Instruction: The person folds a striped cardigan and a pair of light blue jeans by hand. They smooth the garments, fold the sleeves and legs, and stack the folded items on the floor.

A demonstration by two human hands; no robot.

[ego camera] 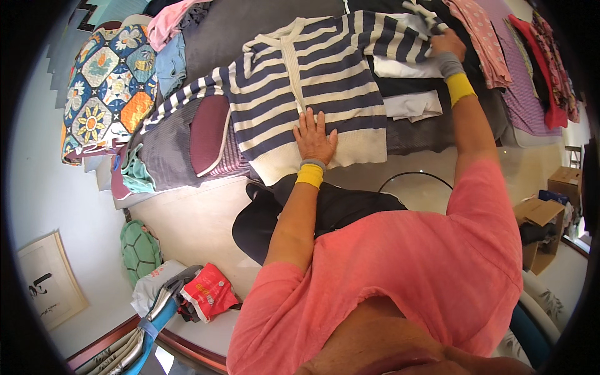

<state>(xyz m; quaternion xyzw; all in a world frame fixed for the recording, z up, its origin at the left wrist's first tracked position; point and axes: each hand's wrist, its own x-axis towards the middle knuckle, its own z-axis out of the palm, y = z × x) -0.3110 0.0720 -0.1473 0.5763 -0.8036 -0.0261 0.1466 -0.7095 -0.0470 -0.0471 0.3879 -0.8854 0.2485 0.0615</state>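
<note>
A navy and cream striped knitted cardigan [323, 84] lies spread out, front up, over a sofa with a dark grey cover [215, 47]. Flat on its lower front, beside the button band, rests my left hand [317, 138], fingers spread. My right hand [448, 46] is at the cuff end of the sleeve on the right; it is slightly blurred, and whether its fingers grip the sleeve cannot be told. White folded cloths [412, 105] and black fabric [403, 86] lie under and beside that sleeve. The other sleeve stretches out to the left.
A patterned quilted cushion [110, 84], blue denim [170, 63] and a maroon cushion [208, 133] are at left. Pink dotted cloth [483, 47] and a red garment [555, 112] lie at right. Bags [211, 290] and a green cushion [140, 251] stand lower left; cardboard boxes [539, 213] at right.
</note>
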